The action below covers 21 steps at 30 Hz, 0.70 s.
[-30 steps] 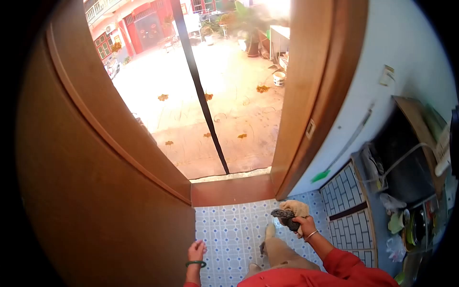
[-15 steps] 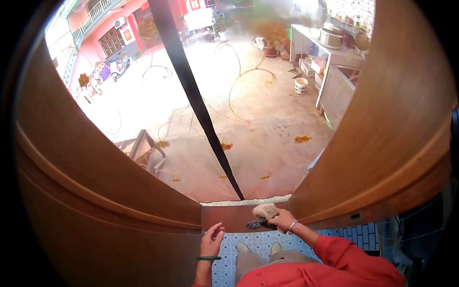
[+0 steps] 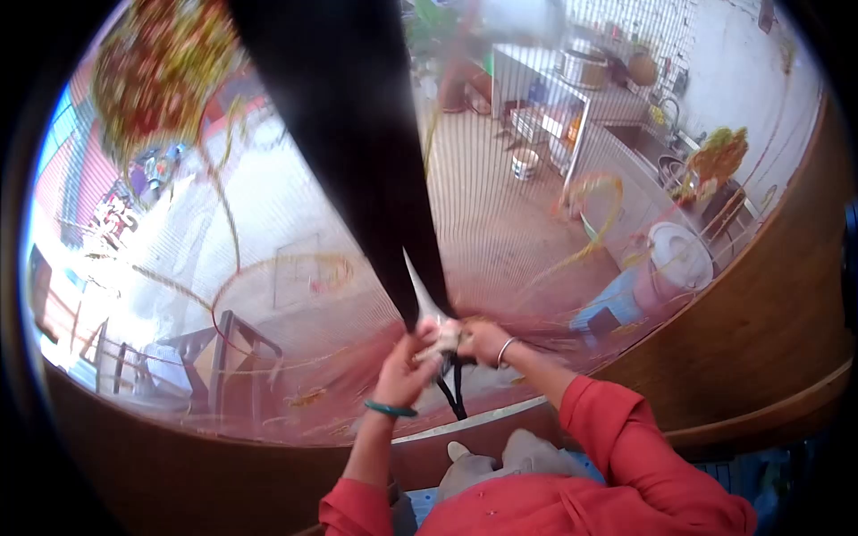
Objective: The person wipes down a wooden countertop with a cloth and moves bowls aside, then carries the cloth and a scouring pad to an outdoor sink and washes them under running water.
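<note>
A sheer mesh door curtain [image 3: 304, 223] with a wide black centre band [image 3: 344, 116] hangs right in front of me. My left hand [image 3: 402, 371], wearing a green bangle, has its fingers curled at the edge of the black band. Close beside it, my right hand [image 3: 485, 342], with a silver bracelet, grips a small pale and dark cloth bundle [image 3: 444, 338]. The bundle is blurred and partly hidden by my fingers. Above my hands a narrow pointed gap splits the band, and another slit shows below them.
A wooden door frame [image 3: 742, 362] curves around the opening, with a low sill [image 3: 527, 413] at my feet. Through the mesh I see a white bucket [image 3: 525, 163], a lidded bin [image 3: 679, 256], a sink counter [image 3: 630, 138] and a dark-framed chair [image 3: 223, 357] in the courtyard.
I have moved closer to the curtain. Both hands have come forward and together at its black band, the right one still holding the cloth bundle. The band is now split around my hands.
</note>
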{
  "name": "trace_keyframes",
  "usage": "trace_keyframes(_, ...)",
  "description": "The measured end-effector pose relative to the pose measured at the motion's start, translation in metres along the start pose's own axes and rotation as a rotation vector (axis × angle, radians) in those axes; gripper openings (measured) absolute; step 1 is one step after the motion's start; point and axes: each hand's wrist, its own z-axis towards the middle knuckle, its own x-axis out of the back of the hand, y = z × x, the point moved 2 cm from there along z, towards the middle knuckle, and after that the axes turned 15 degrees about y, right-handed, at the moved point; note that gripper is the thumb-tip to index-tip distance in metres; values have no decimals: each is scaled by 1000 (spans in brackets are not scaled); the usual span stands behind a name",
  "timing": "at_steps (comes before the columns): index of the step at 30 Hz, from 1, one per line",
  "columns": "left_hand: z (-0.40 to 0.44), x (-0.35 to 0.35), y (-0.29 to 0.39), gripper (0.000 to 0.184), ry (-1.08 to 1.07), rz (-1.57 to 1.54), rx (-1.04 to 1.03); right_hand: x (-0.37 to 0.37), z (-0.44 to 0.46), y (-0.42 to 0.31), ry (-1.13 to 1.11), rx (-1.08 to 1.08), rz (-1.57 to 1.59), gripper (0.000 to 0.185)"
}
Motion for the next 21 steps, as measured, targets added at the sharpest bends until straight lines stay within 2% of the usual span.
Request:
trace_keyframes(1, 23, 14, -1, 61, -17, -29, 151, -4, 22, 25, 81, -265, 370, 29)
trace_keyframes(2, 47, 28, 7, 67, 15, -17, 32, -2, 46, 41, 234, -166, 536, 33)
trace_keyframes(4, 83, 56, 23, 73, 99, 41, -14, 29, 72, 66, 587, -280, 295, 51)
trace_keyframes(7, 115, 107, 40, 64, 289, 81, -95, 86, 107, 123, 916, -382, 216, 49)
trace_keyframes(8, 122, 124, 39, 62, 346, 79, -124, 104, 110, 131, 967, -375, 334, 48)
trace_keyframes(9, 128, 140, 40, 59, 382, 77, -121, 120, 112, 133, 1045, -393, 234, 48)
trace_keyframes(10, 130, 156, 38, 57, 418, 96, -115, 131, 111, 141, 1065, -531, 415, 48)
trace_keyframes(11, 131, 167, 40, 57, 491, 63, -120, 143, 113, 161, 1103, -355, 474, 43)
trace_keyframes(13, 137, 185, 44, 54, 603, 136, -102, 156, 106, 135, 1156, -514, 704, 33)
trace_keyframes(16, 150, 213, 36, 51, 720, 200, -68, 159, 113, 160, 1227, -569, 837, 22)
trace_keyframes(17, 155, 224, 24, 51, 736, 205, -87, 157, 116, 175, 1266, -667, 890, 21)
trace_keyframes(19, 162, 239, 2, 50, 789, 327, -152, 157, 124, 218, 1291, -715, 1017, 20)
trace_keyframes(20, 176, 197, 20, 38, 818, 173, -171, 163, 133, 231, 1305, -769, 954, 20)
trace_keyframes(21, 189, 195, 6, 44, 775, 236, -150, 168, 142, 235, 1315, -786, 897, 20)
